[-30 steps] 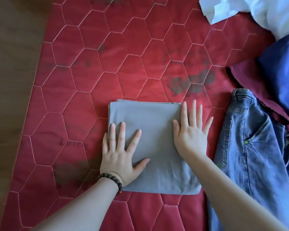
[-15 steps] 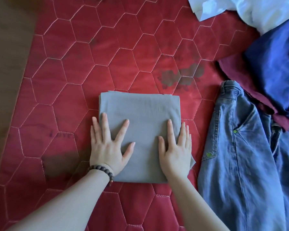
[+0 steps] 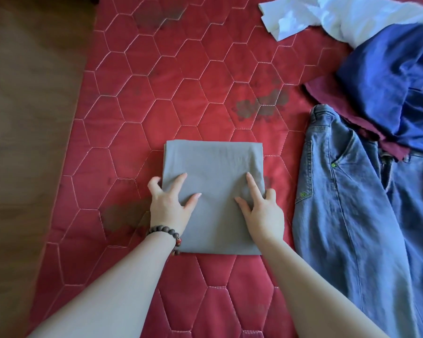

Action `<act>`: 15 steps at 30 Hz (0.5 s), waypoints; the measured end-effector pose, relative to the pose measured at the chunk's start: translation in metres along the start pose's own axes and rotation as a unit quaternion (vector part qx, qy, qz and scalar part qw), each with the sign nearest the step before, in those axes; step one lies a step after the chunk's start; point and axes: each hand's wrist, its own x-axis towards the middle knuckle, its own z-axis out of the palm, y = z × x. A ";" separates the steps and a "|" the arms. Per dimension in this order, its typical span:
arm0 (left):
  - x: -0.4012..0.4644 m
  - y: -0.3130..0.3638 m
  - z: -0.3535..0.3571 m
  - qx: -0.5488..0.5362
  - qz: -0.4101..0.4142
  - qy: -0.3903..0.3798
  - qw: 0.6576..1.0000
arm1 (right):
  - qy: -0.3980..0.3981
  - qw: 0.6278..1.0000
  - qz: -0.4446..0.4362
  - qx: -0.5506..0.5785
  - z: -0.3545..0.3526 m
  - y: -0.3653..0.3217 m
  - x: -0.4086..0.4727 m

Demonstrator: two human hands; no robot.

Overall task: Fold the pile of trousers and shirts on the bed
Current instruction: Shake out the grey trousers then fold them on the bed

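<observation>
Two bare hands work at a folded grey garment (image 3: 213, 167) lying flat near the middle of the red quilted bedcover (image 3: 181, 93). Furthest left, a strip of brown wooden floor (image 3: 29, 118) runs alongside the bed's edge. Next comes the left hand (image 3: 169, 203), a dark bead bracelet (image 3: 164, 231) on its wrist: its outer fingers curl over the garment's left edge, while the index finger and thumb lie on top of the cloth, so it appears to grip that side. The grey garment is a neat rectangle, its far edge straight and its near edge close to the forearms. The right hand (image 3: 261, 211) mirrors the left, index finger and thumb stretched over the top and the remaining fingers curled round the right edge. Just beside that, a pair of blue jeans (image 3: 352, 215) lies unfolded with its waistband toward the far side. Beyond the jeans sit a maroon cloth (image 3: 332, 98), a dark blue garment (image 3: 388, 81) over it, and a white garment (image 3: 340, 15) at the far right corner.
</observation>
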 end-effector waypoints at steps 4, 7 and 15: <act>-0.029 -0.011 -0.022 -0.016 -0.030 -0.085 0.996 | -0.074 0.993 0.027 0.091 -0.003 0.016 -0.045; -0.055 -0.019 -0.040 -0.028 -0.002 -0.118 0.993 | -0.093 0.984 0.029 0.149 -0.011 0.021 -0.076; -0.127 0.033 -0.102 -0.014 0.088 -0.109 0.990 | -0.014 0.990 0.052 0.130 -0.092 0.022 -0.164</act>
